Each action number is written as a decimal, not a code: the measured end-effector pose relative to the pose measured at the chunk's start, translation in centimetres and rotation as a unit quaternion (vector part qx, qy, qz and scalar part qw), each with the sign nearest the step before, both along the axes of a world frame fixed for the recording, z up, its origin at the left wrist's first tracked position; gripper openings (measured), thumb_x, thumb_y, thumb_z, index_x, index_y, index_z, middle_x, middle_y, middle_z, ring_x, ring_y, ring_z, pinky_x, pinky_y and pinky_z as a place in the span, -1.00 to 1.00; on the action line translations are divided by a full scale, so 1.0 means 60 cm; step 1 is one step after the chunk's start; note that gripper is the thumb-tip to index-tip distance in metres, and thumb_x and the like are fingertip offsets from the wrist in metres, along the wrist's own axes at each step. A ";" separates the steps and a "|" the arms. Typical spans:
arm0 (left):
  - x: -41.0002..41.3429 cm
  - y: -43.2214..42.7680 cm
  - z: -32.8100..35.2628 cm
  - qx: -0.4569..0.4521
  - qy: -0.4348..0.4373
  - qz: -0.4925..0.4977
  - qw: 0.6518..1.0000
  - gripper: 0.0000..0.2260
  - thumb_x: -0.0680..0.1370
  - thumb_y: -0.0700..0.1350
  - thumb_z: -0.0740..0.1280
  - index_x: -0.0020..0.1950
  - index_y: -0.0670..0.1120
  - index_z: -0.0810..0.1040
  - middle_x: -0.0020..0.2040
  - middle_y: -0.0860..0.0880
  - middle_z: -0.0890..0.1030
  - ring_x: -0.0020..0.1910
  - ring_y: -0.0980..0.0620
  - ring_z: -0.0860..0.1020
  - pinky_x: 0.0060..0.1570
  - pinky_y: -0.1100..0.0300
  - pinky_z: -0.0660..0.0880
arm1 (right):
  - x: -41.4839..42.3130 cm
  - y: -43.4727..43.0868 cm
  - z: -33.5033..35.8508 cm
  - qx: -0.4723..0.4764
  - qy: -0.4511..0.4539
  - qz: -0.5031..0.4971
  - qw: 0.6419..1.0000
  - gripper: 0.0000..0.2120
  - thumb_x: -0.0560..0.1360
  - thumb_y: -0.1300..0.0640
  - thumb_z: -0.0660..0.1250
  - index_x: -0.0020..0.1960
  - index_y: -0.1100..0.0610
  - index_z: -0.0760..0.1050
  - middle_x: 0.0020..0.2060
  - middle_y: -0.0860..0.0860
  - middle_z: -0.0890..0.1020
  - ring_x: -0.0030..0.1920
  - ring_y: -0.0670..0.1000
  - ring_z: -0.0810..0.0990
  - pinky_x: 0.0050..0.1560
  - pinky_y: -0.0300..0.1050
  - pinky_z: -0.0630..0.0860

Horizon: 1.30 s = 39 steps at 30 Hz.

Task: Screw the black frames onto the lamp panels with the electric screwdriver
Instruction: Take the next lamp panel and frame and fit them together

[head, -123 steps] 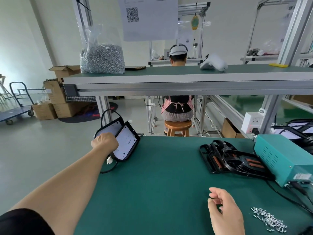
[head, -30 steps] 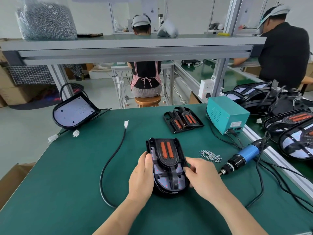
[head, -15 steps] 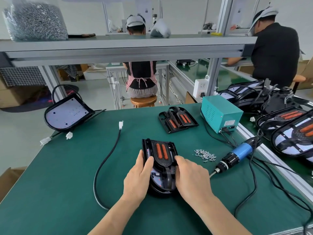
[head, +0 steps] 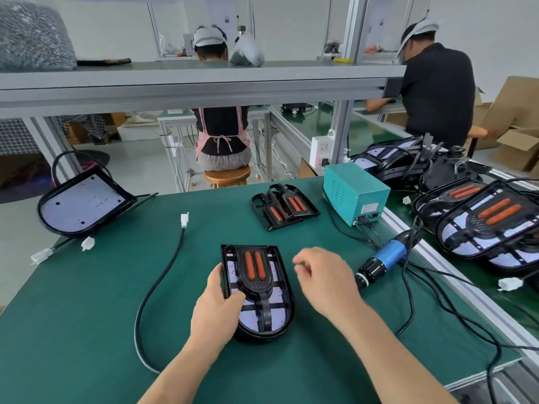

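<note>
Black plastic frame (head: 258, 287) seated on white rounded lamp panel (head: 278, 314), middle of green bench mat (head: 87, 287). Left hand (head: 215, 307) grips panel's left edge, likely steadying. Right hand (head: 323, 278) curled, blurred, contents unclear, near blue electric screwdriver (head: 385, 258) lying unheld.

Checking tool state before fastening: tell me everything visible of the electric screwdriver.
The electric screwdriver lies on its side on the green table, right of the right hand; no hand grips it. Blue barrel, black nose and rear, plastic-looking. Nose points at that hand, bit hidden behind it. Black cable trails from its rear.
</note>
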<state>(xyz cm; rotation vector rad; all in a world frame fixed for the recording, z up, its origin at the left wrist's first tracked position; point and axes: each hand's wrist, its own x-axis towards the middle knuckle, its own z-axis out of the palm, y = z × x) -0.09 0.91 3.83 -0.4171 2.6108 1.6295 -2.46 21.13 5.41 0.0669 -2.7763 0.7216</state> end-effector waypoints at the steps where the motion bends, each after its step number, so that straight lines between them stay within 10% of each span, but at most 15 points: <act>1: 0.001 0.002 -0.002 -0.007 0.000 0.002 1.000 -0.49 0.54 -0.11 0.24 0.47 0.21 0.31 -0.09 0.15 0.63 -0.08 0.11 0.59 -0.07 0.11 0.52 | -0.019 0.026 0.009 -0.008 -0.006 -0.017 1.000 -0.86 0.59 0.12 0.31 0.05 -0.04 0.63 -0.03 -0.12 0.62 0.00 -0.01 0.59 0.02 -0.06 0.52; 20: 0.015 0.015 0.002 0.052 0.043 0.036 0.997 -0.56 0.57 0.18 0.32 0.42 0.11 0.39 -0.13 0.06 0.54 -0.10 0.15 0.54 -0.15 0.21 0.40 | -0.119 0.091 -0.014 0.124 -0.103 0.039 0.986 -0.95 0.60 0.09 0.36 -0.05 0.00 0.56 -0.07 -0.08 0.50 0.01 0.01 0.54 -0.01 -0.06 0.51; 25: 0.007 0.017 0.013 -0.071 0.097 0.049 0.992 -0.61 0.59 0.07 0.33 0.37 -0.04 0.46 0.18 0.05 0.43 0.23 0.01 0.42 0.22 0.06 0.40 | -0.119 0.086 -0.014 0.172 -0.095 0.059 0.979 -0.92 0.60 0.15 0.25 -0.05 0.07 0.50 -0.02 -0.01 0.52 0.02 0.06 0.53 0.00 0.01 0.53; 31: 0.010 0.041 0.057 -0.034 0.252 0.004 0.967 -0.84 0.57 -0.21 0.37 -0.01 0.07 0.62 -0.08 0.12 0.61 -0.06 0.18 0.57 -0.07 0.40 0.45 | -0.086 0.092 0.016 -0.229 0.000 -0.010 0.973 -0.93 0.52 0.21 0.42 -0.14 0.11 0.60 -0.16 -0.03 0.63 -0.19 -0.08 0.52 -0.11 -0.20 0.44; 35: -0.011 0.085 0.092 0.157 0.086 -0.079 0.981 -0.86 0.61 -0.17 0.34 -0.07 -0.05 0.68 -0.22 0.00 0.71 -0.33 0.16 0.60 -0.34 0.33 0.48 | -0.021 0.041 0.050 -0.471 -0.018 0.070 0.879 -0.94 0.45 0.15 0.52 -0.16 0.09 0.65 -0.24 -0.04 0.62 -0.19 -0.10 0.52 -0.09 -0.26 0.45; 39: -0.023 0.106 0.114 0.371 -0.037 -0.131 0.919 -0.81 0.65 -0.17 0.30 -0.04 -0.21 0.67 -0.16 -0.13 0.70 -0.35 0.12 0.59 -0.44 0.37 0.44 | 0.025 0.004 0.058 -0.556 -0.008 0.127 0.821 -0.94 0.45 0.21 0.50 -0.15 0.16 0.62 -0.20 0.06 0.63 -0.14 0.00 0.57 -0.04 -0.25 0.53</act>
